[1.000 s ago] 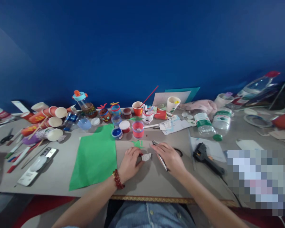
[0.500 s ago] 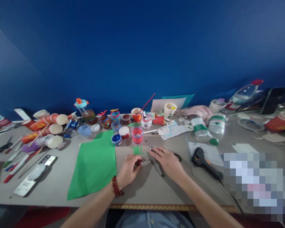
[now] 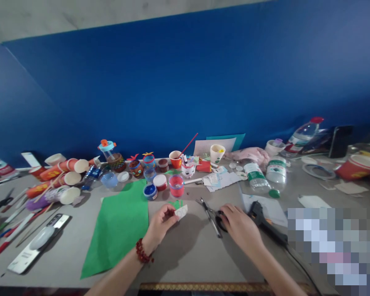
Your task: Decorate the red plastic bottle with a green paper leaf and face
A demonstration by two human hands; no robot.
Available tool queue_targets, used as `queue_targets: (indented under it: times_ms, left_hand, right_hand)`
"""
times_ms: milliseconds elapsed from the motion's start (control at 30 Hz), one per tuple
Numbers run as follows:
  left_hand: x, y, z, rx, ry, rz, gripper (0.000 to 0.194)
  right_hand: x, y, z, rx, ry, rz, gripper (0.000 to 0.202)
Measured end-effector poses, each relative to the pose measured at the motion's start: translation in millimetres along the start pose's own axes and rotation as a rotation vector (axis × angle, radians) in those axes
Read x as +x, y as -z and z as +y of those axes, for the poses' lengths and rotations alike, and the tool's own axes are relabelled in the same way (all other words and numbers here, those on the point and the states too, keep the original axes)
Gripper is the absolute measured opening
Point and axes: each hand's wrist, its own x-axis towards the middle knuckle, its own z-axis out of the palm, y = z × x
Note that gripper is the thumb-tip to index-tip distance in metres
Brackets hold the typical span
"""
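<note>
My left hand, with a red bead bracelet at the wrist, pinches a small white paper piece with outlines drawn on it. Behind that paper lies a green cutout. My right hand rests with its fingers on the black handles of the scissors; how firmly they close on them is hard to see. Beside the scissors, a slim pen-like tool lies on the table. A green sheet is spread to the left of my left hand.
A black glue gun with a cord lies right of my right hand. Paint jars, cups and plastic bottles line the back. A phone, pens and paper cups are at the left.
My left hand has lifted the white paper and turned it to face the camera. My right hand has moved right, from the pen-like tool to the scissors' handles. The view has tilted up.
</note>
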Motion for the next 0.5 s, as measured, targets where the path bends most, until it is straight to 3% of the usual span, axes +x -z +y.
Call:
queue_targets:
  times_ms: [300,500]
  left_hand:
    - [-7.5,-2.3,31.5,-0.129,0.065,-0.023,0.024]
    - [-1.9,-11.0,34.0,-0.122,0.035,-0.030,0.025]
  right_hand:
    - [-14.2,0.8,9.2,0.017,0.001,0.005,0.008]
    - [-14.0,0.9,8.3,0.052,-0.046,-0.056,0.013]
